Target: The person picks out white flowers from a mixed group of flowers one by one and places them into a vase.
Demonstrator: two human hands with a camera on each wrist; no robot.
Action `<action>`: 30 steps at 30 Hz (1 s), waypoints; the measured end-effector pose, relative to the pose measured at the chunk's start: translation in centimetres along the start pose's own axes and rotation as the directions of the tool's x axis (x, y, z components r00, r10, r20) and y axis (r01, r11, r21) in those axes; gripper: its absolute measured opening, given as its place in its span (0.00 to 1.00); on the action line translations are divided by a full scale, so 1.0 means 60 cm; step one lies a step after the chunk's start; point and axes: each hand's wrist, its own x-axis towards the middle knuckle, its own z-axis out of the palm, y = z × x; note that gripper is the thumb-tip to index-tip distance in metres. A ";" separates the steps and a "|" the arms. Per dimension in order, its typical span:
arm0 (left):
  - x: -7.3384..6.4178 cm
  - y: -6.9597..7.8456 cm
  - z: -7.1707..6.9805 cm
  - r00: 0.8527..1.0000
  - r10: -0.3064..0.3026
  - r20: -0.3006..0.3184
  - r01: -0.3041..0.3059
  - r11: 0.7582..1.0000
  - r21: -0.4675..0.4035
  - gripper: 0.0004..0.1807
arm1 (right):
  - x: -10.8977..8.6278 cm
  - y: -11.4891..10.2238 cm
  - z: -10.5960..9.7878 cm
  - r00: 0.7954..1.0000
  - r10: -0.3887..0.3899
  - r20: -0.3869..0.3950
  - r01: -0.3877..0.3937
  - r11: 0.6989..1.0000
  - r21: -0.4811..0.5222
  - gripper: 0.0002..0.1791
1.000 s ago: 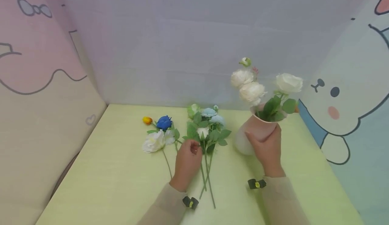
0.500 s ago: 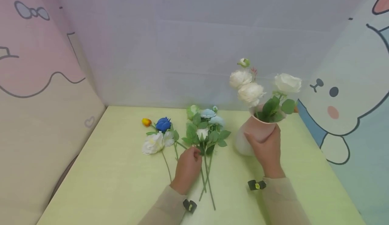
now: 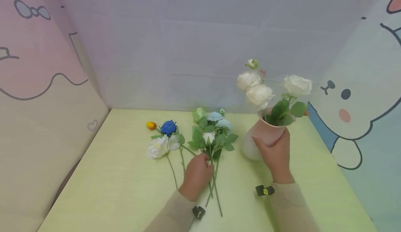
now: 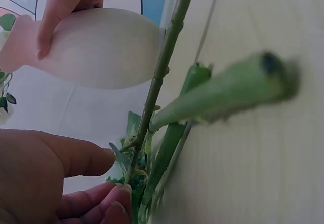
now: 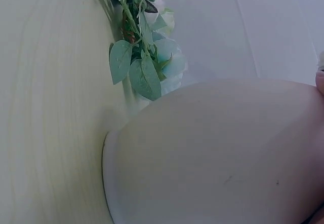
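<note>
My left hand [image 3: 196, 175] is low over the stems in the middle of the table. In the left wrist view its thumb and fingertips stand apart, right at a thin green stem [image 4: 161, 77]. That stem belongs to a bunch with a white rosebud [image 3: 209, 138], light blue flowers [image 3: 223, 124] and a pale green bloom [image 3: 198, 114]. On the right, my right hand [image 3: 278, 155] grips the neck of a pink and white vase [image 3: 251, 148], which leans slightly. White ranunculus blooms [image 3: 259, 96] and a white rose [image 3: 297, 85] stand in the vase.
Left of the bunch lie a blue rose [image 3: 168, 127], an orange-yellow tulip [image 3: 151, 125] and a white open flower [image 3: 158, 147], stems toward me. Cloth walls [image 3: 188, 51] with cartoon prints at the sides enclose the pale yellow table [image 3: 119, 183].
My left hand has come a little toward me and to the right along the stems, and its thumb has spread from the fingers. The right hand and vase have stayed in place.
</note>
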 end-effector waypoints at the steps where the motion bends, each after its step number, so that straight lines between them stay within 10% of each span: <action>1: 0.000 0.000 0.002 1.000 0.005 0.004 -0.005 1.000 0.010 0.12 | 0.000 0.000 0.000 1.000 0.003 0.000 -0.003 1.000 0.001 0.58; 14: -0.006 0.008 0.011 1.000 0.014 0.021 -0.015 0.998 0.066 0.08 | -0.001 -0.003 0.002 1.000 0.004 0.000 -0.004 1.000 0.029 0.57; 30: 0.007 -0.009 -0.011 0.970 -0.110 0.216 0.166 0.951 -0.261 0.13 | 0.000 0.000 0.000 1.000 0.012 -0.006 -0.011 0.999 0.034 0.58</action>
